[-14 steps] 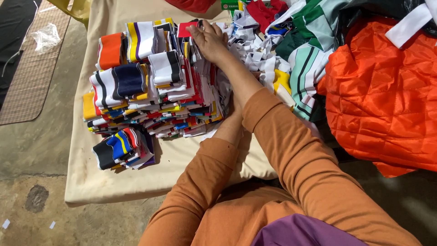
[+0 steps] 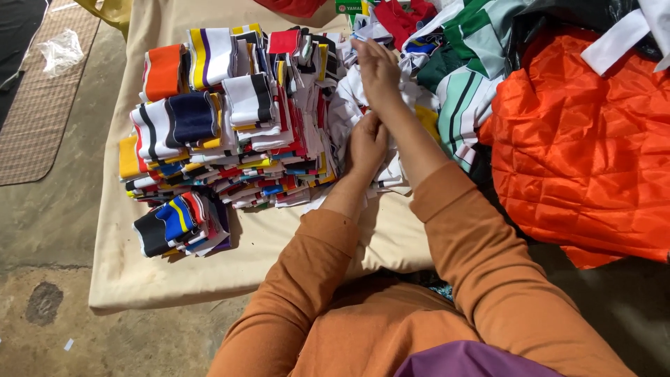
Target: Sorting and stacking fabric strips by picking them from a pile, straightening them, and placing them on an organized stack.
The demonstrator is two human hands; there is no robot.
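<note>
A big stack of folded knit fabric pieces (image 2: 230,119), striped in orange, white, navy, red and yellow, lies on a beige cloth (image 2: 174,272). Just right of it is a heap of white fabric pieces (image 2: 349,105). My right hand (image 2: 377,70) lies on the far part of that heap, fingers stretched out and close together. My left hand (image 2: 366,143) is nearer to me, fingers curled down into the white pieces beside my right forearm. Both arms wear orange sleeves.
A small separate bundle of blue, black and red pieces (image 2: 178,223) sits at the stack's near left. Orange quilted cloth (image 2: 579,160) and green-and-white striped garments (image 2: 460,77) fill the right. A woven mat (image 2: 42,119) and a crumpled plastic bag (image 2: 61,50) lie on the concrete floor at left.
My right hand has shifted right, off the top of the coloured stack and onto the white heap. My left hand, hidden behind the forearm before, now shows on the white pieces.
</note>
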